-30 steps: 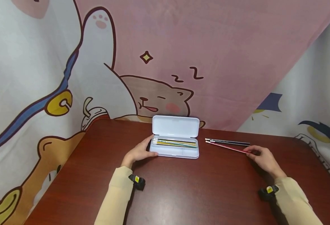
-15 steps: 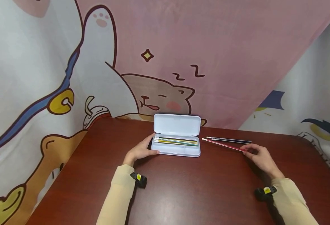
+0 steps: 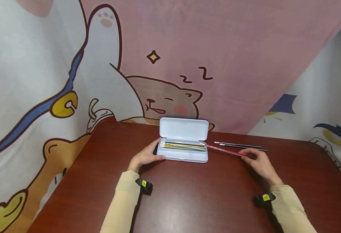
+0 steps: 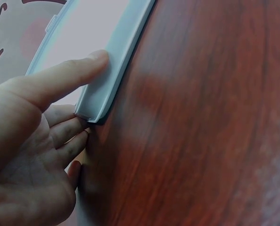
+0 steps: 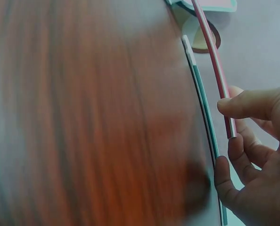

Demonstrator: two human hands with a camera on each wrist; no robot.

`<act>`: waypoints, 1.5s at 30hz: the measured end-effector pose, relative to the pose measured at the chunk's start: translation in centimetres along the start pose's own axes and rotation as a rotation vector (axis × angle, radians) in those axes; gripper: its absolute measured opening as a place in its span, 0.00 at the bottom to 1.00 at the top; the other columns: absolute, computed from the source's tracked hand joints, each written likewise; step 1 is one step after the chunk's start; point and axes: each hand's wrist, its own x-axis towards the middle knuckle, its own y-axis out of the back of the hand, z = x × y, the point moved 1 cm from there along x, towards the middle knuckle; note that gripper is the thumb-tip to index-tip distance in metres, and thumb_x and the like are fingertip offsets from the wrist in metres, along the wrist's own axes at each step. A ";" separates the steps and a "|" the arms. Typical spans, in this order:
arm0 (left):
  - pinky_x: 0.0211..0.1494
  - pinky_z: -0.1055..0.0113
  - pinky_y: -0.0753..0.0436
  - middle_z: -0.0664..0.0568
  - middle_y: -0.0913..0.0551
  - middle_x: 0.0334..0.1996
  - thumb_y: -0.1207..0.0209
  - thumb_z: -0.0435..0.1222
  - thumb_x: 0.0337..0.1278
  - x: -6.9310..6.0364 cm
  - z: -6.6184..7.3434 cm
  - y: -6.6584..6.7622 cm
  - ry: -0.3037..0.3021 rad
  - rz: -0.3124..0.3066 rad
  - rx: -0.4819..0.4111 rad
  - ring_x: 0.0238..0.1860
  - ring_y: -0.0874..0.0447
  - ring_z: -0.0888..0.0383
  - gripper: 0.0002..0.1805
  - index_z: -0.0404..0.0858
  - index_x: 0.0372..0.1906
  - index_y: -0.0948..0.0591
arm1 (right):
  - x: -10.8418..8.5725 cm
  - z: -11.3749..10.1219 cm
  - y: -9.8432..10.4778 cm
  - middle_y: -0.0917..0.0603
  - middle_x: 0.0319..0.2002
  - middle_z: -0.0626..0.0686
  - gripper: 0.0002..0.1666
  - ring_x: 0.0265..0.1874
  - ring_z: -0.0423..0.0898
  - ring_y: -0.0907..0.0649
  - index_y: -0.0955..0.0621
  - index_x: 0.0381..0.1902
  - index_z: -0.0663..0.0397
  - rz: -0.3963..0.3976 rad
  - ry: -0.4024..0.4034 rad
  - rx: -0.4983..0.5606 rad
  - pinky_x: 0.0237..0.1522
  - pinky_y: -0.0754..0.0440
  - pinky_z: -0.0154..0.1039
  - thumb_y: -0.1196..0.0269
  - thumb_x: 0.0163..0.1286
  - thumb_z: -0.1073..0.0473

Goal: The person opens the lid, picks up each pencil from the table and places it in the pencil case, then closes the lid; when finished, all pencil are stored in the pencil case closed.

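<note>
A white pencil case (image 3: 173, 156) lies open on the table, lid raised at the back, with several pencils (image 3: 182, 146) in its rear compartment. My left hand (image 3: 145, 156) holds the case's left end, its thumb (image 4: 78, 73) over the front rim and the fingers at the end wall. My right hand (image 3: 257, 161) pinches a red pencil (image 3: 224, 150) near its right end between thumb and fingers. The pencil's white-tipped left end is over the right end of the case; whether it touches is unclear. In the right wrist view, the red pencil (image 5: 213, 56) is raised off the table.
Two dark pencils (image 3: 240, 145) lie on the table behind my right hand, to the right of the case. The brown wooden table (image 3: 193, 194) reaches back to a cartoon-printed cloth (image 3: 231, 81) hanging close behind the lid.
My right hand has moved left with the red pencil, bringing its left end from beside the dark pencils to over the case. The left hand stays on the case.
</note>
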 end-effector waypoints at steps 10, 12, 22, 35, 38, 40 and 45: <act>0.70 0.46 0.46 0.38 0.42 0.71 0.32 0.35 0.52 -0.4 0.1 0.1 -0.017 0.007 -0.018 0.70 0.44 0.44 0.50 0.34 0.75 0.49 | 0.7 -1.8 -2.0 0.16 0.33 0.55 0.09 0.30 0.38 0.24 0.16 0.38 0.61 -0.010 0.002 0.042 0.30 0.30 0.28 0.34 0.59 0.73; 0.70 0.46 0.46 0.38 0.43 0.72 0.32 0.35 0.52 -0.4 0.1 0.1 -0.015 0.007 -0.017 0.70 0.44 0.44 0.50 0.34 0.75 0.49 | 0.8 -2.1 -2.5 0.17 0.32 0.55 0.09 0.28 0.38 0.24 0.16 0.38 0.62 -0.008 0.007 0.057 0.29 0.29 0.29 0.34 0.59 0.74; 0.70 0.48 0.46 0.39 0.43 0.72 0.32 0.36 0.52 -0.3 0.0 0.1 0.010 0.011 -0.013 0.70 0.45 0.46 0.50 0.35 0.76 0.48 | 1.6 -4.1 -4.5 0.16 0.32 0.54 0.10 0.31 0.42 0.24 0.15 0.37 0.60 -0.026 0.022 0.061 0.32 0.30 0.31 0.34 0.58 0.74; 0.70 0.48 0.45 0.39 0.42 0.71 0.31 0.35 0.52 -0.1 -0.2 0.0 -0.019 0.015 -0.026 0.70 0.44 0.46 0.50 0.34 0.75 0.48 | 2.7 -6.3 -7.0 0.16 0.32 0.54 0.10 0.32 0.48 0.23 0.15 0.37 0.61 -0.062 -0.001 0.112 0.34 0.28 0.35 0.35 0.58 0.74; 0.70 0.48 0.45 0.39 0.42 0.71 0.31 0.35 0.52 -0.1 -0.1 0.0 -0.015 0.015 -0.025 0.70 0.44 0.46 0.50 0.34 0.75 0.48 | 3.0 -6.7 -7.6 0.16 0.32 0.53 0.10 0.32 0.48 0.23 0.15 0.37 0.61 -0.071 0.010 0.116 0.35 0.27 0.36 0.35 0.58 0.75; 0.71 0.49 0.46 0.39 0.42 0.71 0.31 0.35 0.51 -0.1 -0.1 0.0 -0.014 0.015 -0.028 0.70 0.44 0.46 0.50 0.35 0.76 0.48 | 3.2 -6.9 -8.0 0.16 0.32 0.54 0.11 0.32 0.48 0.23 0.15 0.37 0.61 -0.079 0.020 0.123 0.35 0.27 0.36 0.35 0.57 0.76; 0.71 0.49 0.46 0.39 0.42 0.71 0.32 0.34 0.51 -0.1 -0.2 0.0 -0.024 0.019 -0.034 0.70 0.44 0.46 0.50 0.34 0.75 0.48 | 3.7 -7.5 -9.1 0.16 0.33 0.54 0.11 0.31 0.48 0.23 0.15 0.36 0.61 -0.089 0.021 0.125 0.34 0.27 0.36 0.35 0.57 0.76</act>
